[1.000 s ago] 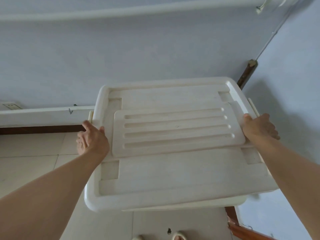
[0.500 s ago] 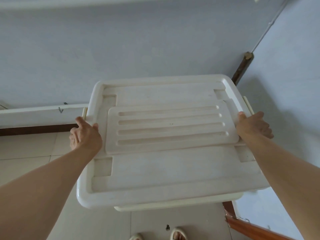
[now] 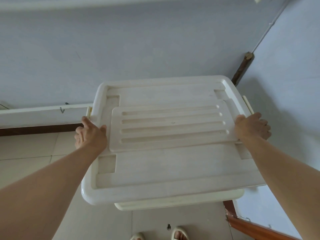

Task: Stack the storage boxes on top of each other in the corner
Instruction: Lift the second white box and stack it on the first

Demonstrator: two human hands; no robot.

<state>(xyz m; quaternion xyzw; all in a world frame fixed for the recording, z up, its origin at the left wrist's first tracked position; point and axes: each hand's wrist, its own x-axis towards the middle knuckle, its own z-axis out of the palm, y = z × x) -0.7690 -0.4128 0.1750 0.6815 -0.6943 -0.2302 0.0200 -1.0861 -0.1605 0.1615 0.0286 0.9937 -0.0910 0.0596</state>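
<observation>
Storage box (image 3: pixel 173 153) (cream plastic, ribbed lid on) is carried level by a person at both short ends, over a second box (image 3: pixel 178 200) of which only a pale front rim shows beneath, at 6 o'clock of the lid. Left hand (image 3: pixel 90 134) sits at 9 o'clock of the lid, its grip clamped on the box's edge just below a side latch (image 3: pixel 89 112); right hand (image 3: pixel 252 128) sits at 3 o'clock, fingers curled over the far edge in the same clamped hold. The pair stands in the room corner, where the two blue-grey walls (image 3: pixel 155 45) meet at 1 o'clock beside a brown post (image 3: pixel 242 70).

Progress, as judged: the upper box is over the lower one and close to its seat, but its near edge overhangs to the left and front, so alignment, setting down and release appear to remain. Whether the bases already touch cannot be told.

Change from the earlier views: the box has come lower and nearer the viewer, more of the rim beneath now shows, and both hands have kept their places on the ends. Sandalled feet (image 3: pixel 179 234) stand on the tiled floor (image 3: pixel 31 153) at 6 o'clock.
</observation>
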